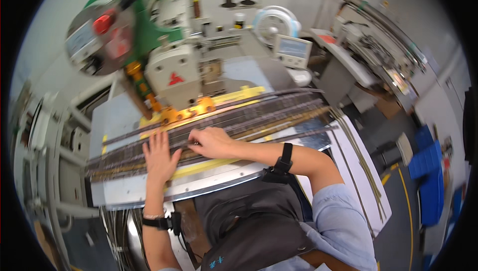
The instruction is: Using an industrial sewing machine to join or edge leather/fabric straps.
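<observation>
A long dark panel of narrow strips point(271, 113) lies slantwise across the work table, under the head of a large sewing machine point(172, 69). My left hand point(160, 159) rests flat on its near part, fingers spread and pointing away from me. Just to the right, my right hand point(214, 142) is over the same strips with its fingers curled together; a small dark bit shows at the fingertips, too blurred to name. Orange metal parts point(204, 105) at the machine's foot sit just beyond both hands, lit by a bright lamp.
A green-and-grey wheel housing point(104, 34) rises at the left. Behind the table are a small screen point(294, 51) and a white fan point(275, 24). Long thin strips point(363, 161) lie on a white board at right, and blue bins point(429, 186) stand beyond.
</observation>
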The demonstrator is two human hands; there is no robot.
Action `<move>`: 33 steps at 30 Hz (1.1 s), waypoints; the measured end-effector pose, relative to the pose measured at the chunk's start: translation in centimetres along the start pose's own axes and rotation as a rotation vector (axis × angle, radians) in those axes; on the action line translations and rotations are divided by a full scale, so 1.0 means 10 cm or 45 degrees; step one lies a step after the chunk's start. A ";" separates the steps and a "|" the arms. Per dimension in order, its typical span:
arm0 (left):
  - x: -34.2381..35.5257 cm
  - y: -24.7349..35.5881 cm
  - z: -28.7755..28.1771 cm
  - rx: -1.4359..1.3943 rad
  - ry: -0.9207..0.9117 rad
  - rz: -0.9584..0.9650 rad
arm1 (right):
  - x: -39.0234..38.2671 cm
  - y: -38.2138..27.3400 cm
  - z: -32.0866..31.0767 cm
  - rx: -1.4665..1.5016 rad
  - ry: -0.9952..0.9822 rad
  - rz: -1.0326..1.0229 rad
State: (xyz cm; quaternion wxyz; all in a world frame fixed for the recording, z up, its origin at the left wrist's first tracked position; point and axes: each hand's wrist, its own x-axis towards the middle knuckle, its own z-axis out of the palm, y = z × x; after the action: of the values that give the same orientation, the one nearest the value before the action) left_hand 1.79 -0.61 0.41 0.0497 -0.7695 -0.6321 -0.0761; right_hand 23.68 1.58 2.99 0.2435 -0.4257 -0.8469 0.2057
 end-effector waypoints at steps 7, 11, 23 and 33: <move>0.02 -0.08 -0.03 0.012 -0.109 -0.031 | -0.44 0.70 -0.44 -0.552 0.223 -0.067; 0.09 -0.26 0.12 0.023 -0.148 -0.066 | -0.54 1.13 -0.48 -0.669 0.349 0.175; 0.10 -0.31 -0.24 0.116 -0.122 0.015 | -0.29 1.21 -0.29 -0.556 0.339 0.133; 0.13 -0.51 -0.18 0.269 0.258 0.243 | -0.37 1.19 -0.26 -0.598 0.361 0.102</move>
State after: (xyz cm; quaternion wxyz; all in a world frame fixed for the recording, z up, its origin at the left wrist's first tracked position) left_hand -3.09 1.30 2.28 0.2009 -0.8050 -0.5523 -0.0812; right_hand 34.44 5.49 -2.44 0.2460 -0.5281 -0.8114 -0.0482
